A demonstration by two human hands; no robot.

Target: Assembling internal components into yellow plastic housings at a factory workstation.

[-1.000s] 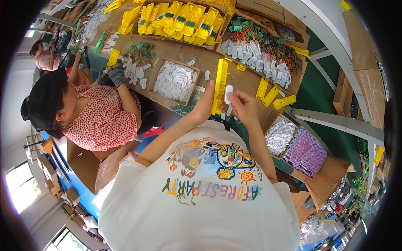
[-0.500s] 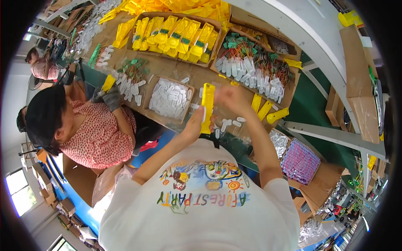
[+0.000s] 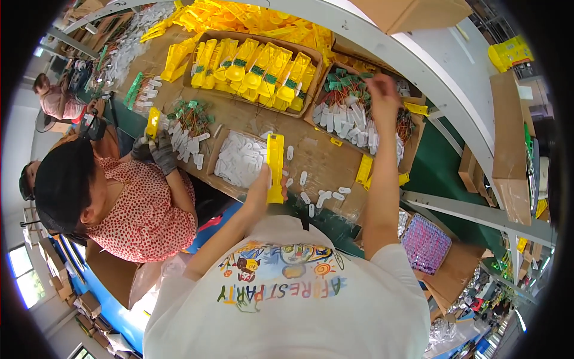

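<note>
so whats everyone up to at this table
A person's left hand holds a long yellow plastic part upright in the picture, beside a box of small white pieces. Their right hand is out at the wired white pieces with green boards; blur hides whether it grips any. To the left, a co-worker's gray-gloved hands hold another yellow part.

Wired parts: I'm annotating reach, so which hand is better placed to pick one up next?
Probably the right hand: it appears over the wired parts, though blur hides whether it holds anything. The left hand is farther off and holds a yellow casing.
</note>
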